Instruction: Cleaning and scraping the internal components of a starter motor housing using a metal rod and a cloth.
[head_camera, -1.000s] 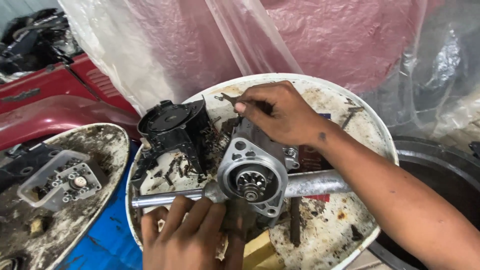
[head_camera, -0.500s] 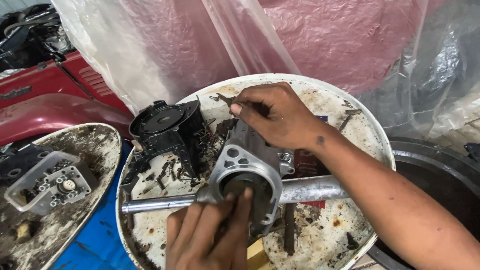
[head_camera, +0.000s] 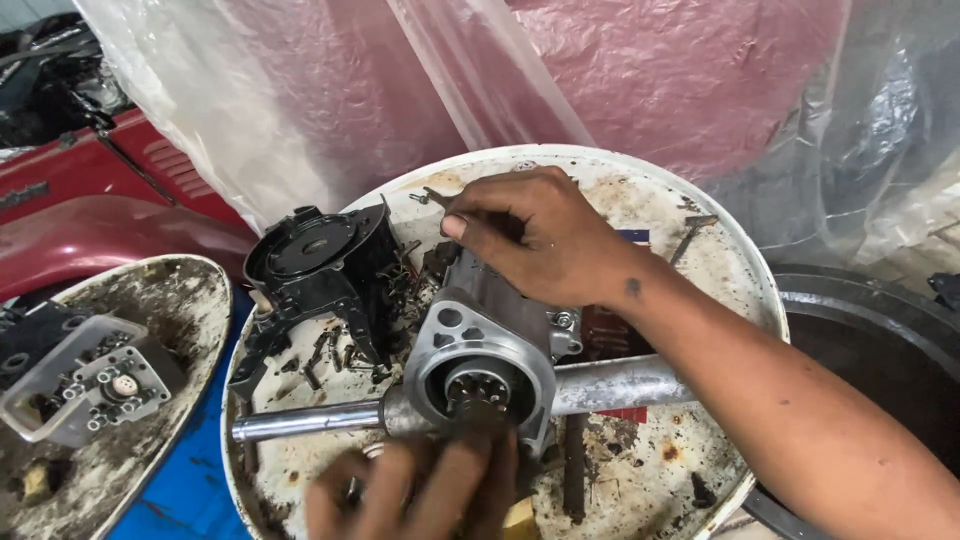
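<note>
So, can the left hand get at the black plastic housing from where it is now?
Probably yes. The left hand sits low at the grey motor casing's gear end, and the black plastic housing stands up-left with only small loose bits between them. The right hand is off to the other side.

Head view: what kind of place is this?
Likely a vehicle repair workshop: a greasy metal motor part on a dirty drum lid, loose screws scattered there, red vehicle bodywork alongside.
</note>
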